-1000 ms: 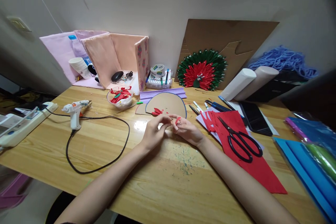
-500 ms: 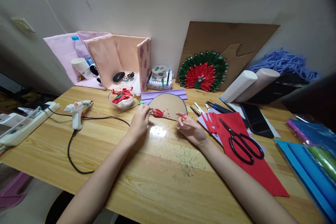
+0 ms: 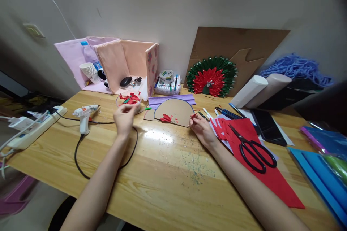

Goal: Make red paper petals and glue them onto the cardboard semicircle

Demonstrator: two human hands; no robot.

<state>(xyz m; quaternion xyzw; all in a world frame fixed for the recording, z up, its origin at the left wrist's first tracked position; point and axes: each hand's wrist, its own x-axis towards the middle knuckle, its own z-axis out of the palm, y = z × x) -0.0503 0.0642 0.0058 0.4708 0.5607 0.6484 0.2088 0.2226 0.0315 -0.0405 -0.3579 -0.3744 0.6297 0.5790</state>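
Observation:
My left hand (image 3: 124, 118) hovers over the table just in front of a clear bowl of red and green paper scraps (image 3: 129, 100), fingers loosely spread with nothing in them. My right hand (image 3: 202, 130) rests on the table at the right edge of a cardboard semicircle (image 3: 176, 110). Its fingertips pinch a small red paper piece (image 3: 194, 115). A red folded petal (image 3: 166, 118) lies on the cardboard's lower left. A white glue gun (image 3: 84, 114) stands to the left of my left hand, its black cord looping under my wrist.
Black scissors (image 3: 253, 147) lie on red paper (image 3: 271, 180) to the right, beside pens and a phone (image 3: 267, 125). A red-and-green fan ornament (image 3: 211, 77) leans on cardboard at the wall. A power strip (image 3: 34, 126) lies far left, and blue sheets (image 3: 320, 166) far right.
My left hand has left the cardboard semicircle and moved left toward the scrap bowl. My right hand has shifted slightly right, still pinching the red piece. The view has tilted a little.

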